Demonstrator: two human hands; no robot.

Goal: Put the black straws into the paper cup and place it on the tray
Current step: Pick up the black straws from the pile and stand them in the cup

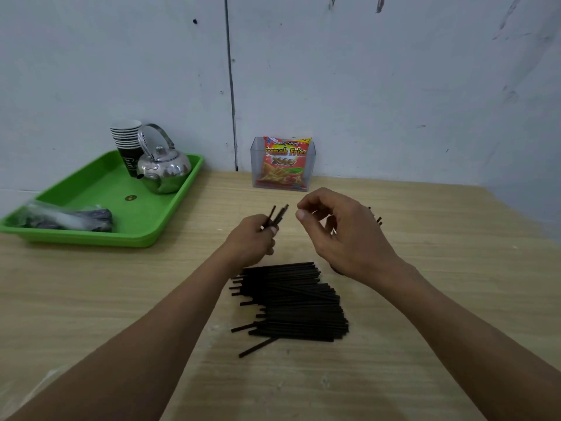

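Note:
A heap of black straws (293, 302) lies on the wooden table in front of me. My left hand (253, 238) is closed around a few black straws (277, 215) whose tips stick up and to the right. My right hand (343, 229) hovers beside it with fingers loosely curled and apart; straw tips (378, 219) and a dark edge (335, 270) peek out behind it, and whatever stands there is mostly hidden. A stack of paper cups (127, 141) stands on the green tray (100, 235) at the left.
On the tray sit a shiny metal kettle (165, 168) and a plastic bag with dark contents (63, 218). A clear box holding a red French fries packet (283, 164) stands against the wall. The wall closes the table's far and right sides.

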